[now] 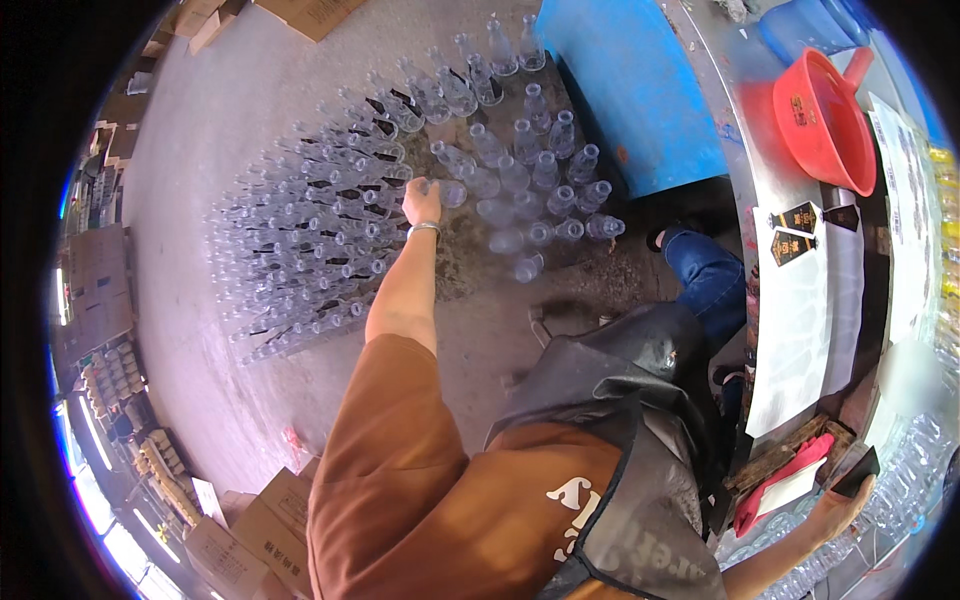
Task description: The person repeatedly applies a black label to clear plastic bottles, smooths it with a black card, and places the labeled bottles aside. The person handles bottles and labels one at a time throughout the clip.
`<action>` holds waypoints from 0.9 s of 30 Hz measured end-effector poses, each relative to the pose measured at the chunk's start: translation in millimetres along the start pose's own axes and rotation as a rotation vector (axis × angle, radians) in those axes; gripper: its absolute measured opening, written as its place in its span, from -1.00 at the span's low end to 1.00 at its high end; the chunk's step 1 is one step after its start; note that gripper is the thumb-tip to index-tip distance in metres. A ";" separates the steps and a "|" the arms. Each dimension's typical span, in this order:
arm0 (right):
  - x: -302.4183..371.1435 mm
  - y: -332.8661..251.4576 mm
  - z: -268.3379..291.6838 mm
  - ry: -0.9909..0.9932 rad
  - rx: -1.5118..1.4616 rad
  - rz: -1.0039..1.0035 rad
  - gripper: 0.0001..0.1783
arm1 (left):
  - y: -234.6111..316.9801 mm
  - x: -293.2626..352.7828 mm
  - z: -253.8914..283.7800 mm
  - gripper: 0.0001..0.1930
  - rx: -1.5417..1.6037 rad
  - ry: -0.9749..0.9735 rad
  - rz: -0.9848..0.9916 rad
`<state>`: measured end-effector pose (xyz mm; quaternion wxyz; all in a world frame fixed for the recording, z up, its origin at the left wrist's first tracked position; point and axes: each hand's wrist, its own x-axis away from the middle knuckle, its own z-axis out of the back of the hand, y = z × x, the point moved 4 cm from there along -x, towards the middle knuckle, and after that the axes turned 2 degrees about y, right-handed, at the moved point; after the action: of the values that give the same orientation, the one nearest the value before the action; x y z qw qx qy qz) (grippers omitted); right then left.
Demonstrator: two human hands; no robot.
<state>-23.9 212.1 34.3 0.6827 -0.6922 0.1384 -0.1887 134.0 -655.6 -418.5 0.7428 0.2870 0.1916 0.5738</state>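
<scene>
My left hand [422,205] reaches out over the floor at the edge of a big group of clear glass bottles. Its fingers are closed around the neck of one glass bottle [453,194], which tilts with its base away from the hand. The bottles to the left of it [330,215] stand in close rows, many with dark labels. To the right is a smaller group of bottles [545,170] on which I see no labels. At the lower right, my right hand [838,512] pinches a black label [857,473] beside the bench.
A blue panel [640,100] stands behind the bottles. On the bench at right are a red plastic basin [825,120], black labels on white sheets [790,340], and a red cloth [785,485]. More clear bottles [915,480] lie at far right. Cardboard boxes [245,535] sit lower left.
</scene>
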 end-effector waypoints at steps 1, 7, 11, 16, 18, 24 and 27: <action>0.8 -0.7 -2.0 -0.009 0.012 -0.001 -0.60 | -1.7 1.9 -6.1 -0.56 -0.010 -0.011 0.020; 13.4 2.7 -28.5 -0.057 0.103 -0.007 -0.61 | -2.9 10.7 -17.2 -0.51 0.007 0.021 0.052; 21.6 17.6 -6.5 -0.023 0.102 0.021 -0.65 | 10.6 10.1 -10.0 -0.38 -0.082 -0.021 0.025; 38.3 23.3 -20.7 -0.123 0.012 0.057 -0.58 | 44.1 9.7 28.1 -0.37 0.104 0.072 -0.113; 32.1 28.2 -16.1 -0.077 -0.070 0.085 -0.60 | 74.4 5.8 34.6 -0.56 -0.030 0.254 -0.402; 37.9 -26.1 30.9 0.126 -0.192 0.149 -0.66 | 243.9 88.2 30.0 -0.44 0.553 0.127 -0.405; 6.9 -37.2 67.8 0.208 -0.440 0.159 -0.71 | 342.1 144.4 57.4 -0.43 0.697 0.032 -0.535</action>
<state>10.3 270.6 72.2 0.5102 -0.7880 0.2996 -0.1702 -45.9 -468.0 -147.3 0.7209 0.4517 0.4529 0.2667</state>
